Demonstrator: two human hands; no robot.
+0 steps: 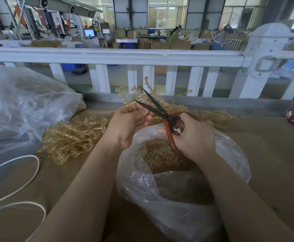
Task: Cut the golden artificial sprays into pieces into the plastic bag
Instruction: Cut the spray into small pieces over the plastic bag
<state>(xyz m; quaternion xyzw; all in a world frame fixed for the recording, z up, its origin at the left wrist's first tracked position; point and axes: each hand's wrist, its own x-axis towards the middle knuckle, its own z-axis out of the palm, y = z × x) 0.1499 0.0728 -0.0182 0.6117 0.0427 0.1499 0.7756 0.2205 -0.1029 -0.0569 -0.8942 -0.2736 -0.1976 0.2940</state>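
left hand pinches golden spray upright above open plastic bag | right hand grips scissors, blades parted at the stem | cut pieces inside bag | no legible writing

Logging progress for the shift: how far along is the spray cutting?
Done: a layer of cut gold pieces already lies in the open plastic bag. In hand: the left hand holds a spray above the bag, and the right hand holds open scissors at its stems. Left: a sizeable pile of uncut sprays on the table.
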